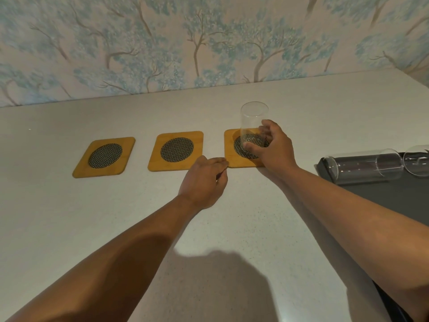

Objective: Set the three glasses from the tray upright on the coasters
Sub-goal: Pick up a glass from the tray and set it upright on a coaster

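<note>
Reaching out from the near edge, both bare forearms cross the pale counter (69,217), a soft shadow lying between them. On the left, the left hand (203,182) rests knuckles-up on the counter with its fingers (220,163) curled loosely inward, gripping nothing; their tips touch the near left corner of the right coaster (231,145) and sit just beside the middle coaster (175,151). At the right edge a dark tray (394,196) lies on the counter, and two clear glasses are on their sides along its far end — a long glass (364,167) and, beyond it at the frame edge, a rounder glass (416,160) only partly in view. Farther in, the right hand (274,148) wraps its fingers and thumb around the lower part of a third glass (254,123), which stands upright with its base on the dark mesh disc of the right coaster. Whether the base is fully settled I cannot tell. Three wooden coasters run in a row — the left coaster (104,156) and the middle one are bare. Behind the counter rises a wall (209,43) papered with pale blue trees.
</note>
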{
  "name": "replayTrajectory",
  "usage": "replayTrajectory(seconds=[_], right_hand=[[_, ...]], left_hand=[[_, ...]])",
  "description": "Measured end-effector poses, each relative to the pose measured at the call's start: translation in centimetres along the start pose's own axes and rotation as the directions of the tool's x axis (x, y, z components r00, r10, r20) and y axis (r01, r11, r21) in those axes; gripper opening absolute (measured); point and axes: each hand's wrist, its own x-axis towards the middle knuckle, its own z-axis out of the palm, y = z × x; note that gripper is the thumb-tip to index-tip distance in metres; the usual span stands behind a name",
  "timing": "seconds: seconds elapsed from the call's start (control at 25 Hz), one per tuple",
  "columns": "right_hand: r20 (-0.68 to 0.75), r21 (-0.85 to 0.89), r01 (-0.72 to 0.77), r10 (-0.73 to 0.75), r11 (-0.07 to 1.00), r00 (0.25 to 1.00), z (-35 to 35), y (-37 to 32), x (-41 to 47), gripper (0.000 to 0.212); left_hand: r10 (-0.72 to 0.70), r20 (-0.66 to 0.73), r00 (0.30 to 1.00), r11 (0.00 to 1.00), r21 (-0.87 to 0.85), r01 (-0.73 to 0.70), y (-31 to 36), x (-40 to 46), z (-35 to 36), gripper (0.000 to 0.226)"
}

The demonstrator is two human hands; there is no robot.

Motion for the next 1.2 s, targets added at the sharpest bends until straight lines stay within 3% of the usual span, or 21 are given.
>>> replayTrajectory(seconds=[1.2], right_hand=[[-0.017,-0.123,0.032,-0.034,0.992,0.999,0.63,0.72,0.06,0.095]], left_hand=[[-0.009,-0.012,1.0,0.999,0.041,0.01,0.25,-0.15,-0.11,0.032]])
